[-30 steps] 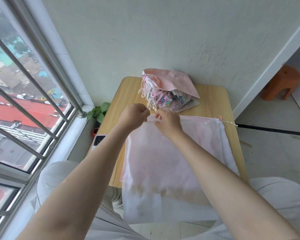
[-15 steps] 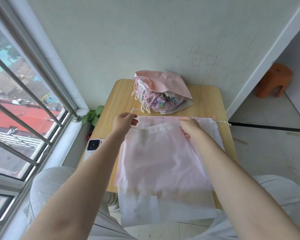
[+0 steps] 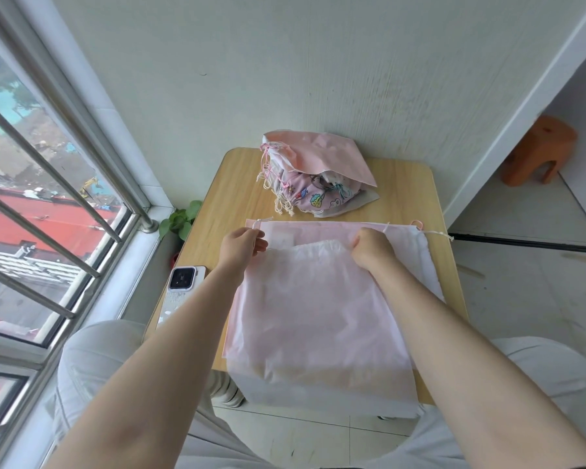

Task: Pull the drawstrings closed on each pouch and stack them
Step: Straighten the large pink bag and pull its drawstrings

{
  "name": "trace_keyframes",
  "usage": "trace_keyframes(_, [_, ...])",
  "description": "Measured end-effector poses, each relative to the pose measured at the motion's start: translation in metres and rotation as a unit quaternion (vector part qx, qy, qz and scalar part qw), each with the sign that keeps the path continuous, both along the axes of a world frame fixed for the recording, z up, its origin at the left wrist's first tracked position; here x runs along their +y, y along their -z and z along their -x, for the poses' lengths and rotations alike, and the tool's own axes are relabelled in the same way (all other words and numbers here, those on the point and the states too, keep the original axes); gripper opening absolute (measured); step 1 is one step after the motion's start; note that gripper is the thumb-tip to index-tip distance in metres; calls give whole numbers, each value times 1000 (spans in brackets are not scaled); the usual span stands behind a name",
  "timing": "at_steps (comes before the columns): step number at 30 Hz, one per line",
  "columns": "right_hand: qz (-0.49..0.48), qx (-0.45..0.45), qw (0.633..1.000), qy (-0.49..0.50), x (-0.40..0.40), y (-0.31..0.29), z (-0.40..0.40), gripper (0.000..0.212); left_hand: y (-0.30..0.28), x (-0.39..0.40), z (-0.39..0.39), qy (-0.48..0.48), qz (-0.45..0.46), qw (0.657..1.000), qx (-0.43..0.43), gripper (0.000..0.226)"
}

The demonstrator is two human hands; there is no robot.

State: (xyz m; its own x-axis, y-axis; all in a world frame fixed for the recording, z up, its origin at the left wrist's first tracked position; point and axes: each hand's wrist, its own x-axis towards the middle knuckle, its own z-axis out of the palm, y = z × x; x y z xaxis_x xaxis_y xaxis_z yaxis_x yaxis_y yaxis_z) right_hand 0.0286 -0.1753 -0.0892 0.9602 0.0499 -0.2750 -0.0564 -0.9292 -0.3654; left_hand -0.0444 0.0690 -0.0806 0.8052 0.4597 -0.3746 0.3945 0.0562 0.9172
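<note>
A large pale white-pink drawstring pouch [image 3: 318, 309] lies flat on top of other flat pouches on the small wooden table [image 3: 237, 184], its lower end hanging over the front edge. My left hand [image 3: 242, 245] pinches the white drawstring at the pouch's top left corner. My right hand [image 3: 372, 247] grips the gathered top hem further right. The mouth between my hands is puckered. A pile of closed pouches [image 3: 315, 177], pink and cartoon-printed, sits at the back of the table.
A phone [image 3: 180, 286] lies at the table's left edge, next to the barred window [image 3: 48, 198]. A small green plant [image 3: 180, 220] stands on the floor by the sill. An orange stool [image 3: 538, 150] is at the far right. The wall is just behind the table.
My hands have moved apart along the top hem, left one leftward with the drawstring, right one rightward. The pouch's mouth has gathered into puckers between them.
</note>
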Motion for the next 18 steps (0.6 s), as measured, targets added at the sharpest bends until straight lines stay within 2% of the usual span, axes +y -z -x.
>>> trace_keyframes(3, [25,8,999,-27,2,2,3,31,1,0,1,-5,2,1000,0,25])
trace_keyframes(8, [76,-5,997,-2,2,2,8,35,6,-1,4,-20,17,1000,11,23])
trace_keyframes(11, [17,-41,997,63,-2,0,7,47,9,-1,4,-29,28,999,18,24])
trace_keyframes(13, [-76,-89,985,128,-8,-1,2,39,11,-1,3,-35,33,999,22,24])
trace_keyframes(15, [-233,-89,946,206,-11,-1,-4,22,12,-2,3,-42,36,998,23,23])
trace_keyframes(16, [-340,-62,905,250,-11,-1,-7,15,12,-2,2,-44,36,998,24,23])
trace_keyframes(18, [-568,29,763,307,-9,-7,-7,13,12,-3,2,-44,36,998,23,23])
